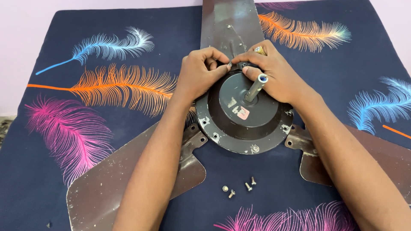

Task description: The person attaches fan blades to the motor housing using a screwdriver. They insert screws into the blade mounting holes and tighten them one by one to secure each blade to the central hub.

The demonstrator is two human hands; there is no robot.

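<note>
A brown ceiling fan lies on a dark blue feather-print cloth. Its round motor housing has a metal shaft sticking up from the middle. My left hand pinches a small screw at the housing's far rim, where the far blade attaches. My right hand rests on the same spot from the right, fingers closed around a small tool with a yellowish end, pressing on the blade bracket. The near left blade and right blade spread out under my forearms.
Several loose screws and a washer lie on the cloth just in front of the motor. A tiny dark bit sits near the lower left. The cloth covers a raised surface against a pale lilac wall; floor shows at far left.
</note>
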